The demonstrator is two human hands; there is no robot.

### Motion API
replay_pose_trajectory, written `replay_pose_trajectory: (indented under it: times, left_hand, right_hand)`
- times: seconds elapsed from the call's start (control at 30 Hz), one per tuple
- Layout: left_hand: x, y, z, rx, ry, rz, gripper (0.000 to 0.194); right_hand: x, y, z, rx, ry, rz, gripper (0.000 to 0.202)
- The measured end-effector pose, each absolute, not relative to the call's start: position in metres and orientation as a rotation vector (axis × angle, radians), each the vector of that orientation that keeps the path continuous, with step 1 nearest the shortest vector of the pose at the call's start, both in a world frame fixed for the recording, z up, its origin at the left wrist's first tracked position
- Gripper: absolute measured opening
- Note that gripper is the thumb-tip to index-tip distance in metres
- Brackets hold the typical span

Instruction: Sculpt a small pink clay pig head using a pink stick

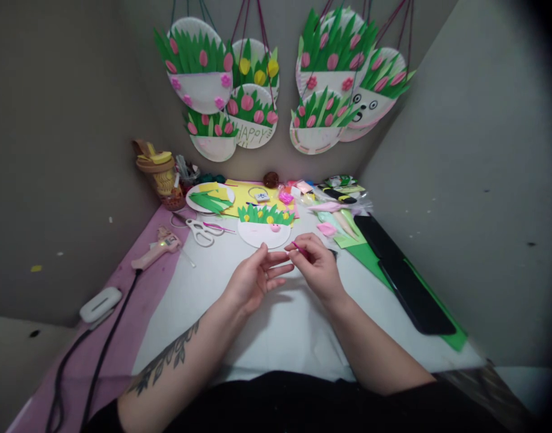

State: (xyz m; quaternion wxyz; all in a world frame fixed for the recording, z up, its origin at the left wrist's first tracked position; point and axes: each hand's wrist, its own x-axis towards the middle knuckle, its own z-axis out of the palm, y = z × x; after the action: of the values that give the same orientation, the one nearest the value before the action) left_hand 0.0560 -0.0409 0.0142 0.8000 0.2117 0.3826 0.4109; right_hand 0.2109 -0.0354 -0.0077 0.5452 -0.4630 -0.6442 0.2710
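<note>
R hand [318, 264] pinching magenta stick [298, 248], L hand [257, 276] open, decorated plate [260, 236] just beyond, scissors [204, 232] L.

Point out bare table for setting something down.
On the white cover: between the forearms; between left forearm and glue gun; between right forearm and black flat object. Crowded: the back, around and behind the flowered plate, with scissors and yellow sheets.
</note>
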Motion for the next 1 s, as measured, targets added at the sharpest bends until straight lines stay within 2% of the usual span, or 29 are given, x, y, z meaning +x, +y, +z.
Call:
replay_pose_trajectory:
  times: [0.3,0.57,1.0]
  left_hand:
    - [0.0568,-0.0431,0.0153,0.476,0.819,0.906,0.039]
    - [0.0557,-0.0404,0.0142,0.373,0.794,0.880,0.042]
    - [0.0543,-0.0387,0.0122,0.320,0.752,0.859,0.042]
  right_hand:
    - [0.2077,-0.0385,-0.0067,-1.115,-1.572,0.532,0.005]
    - [0.2074,-0.0382,-0.0082,-1.100,-1.625,0.456,0.009]
    - [0.2088,-0.0381,-0.0065,-1.101,-1.618,0.480,0.010]
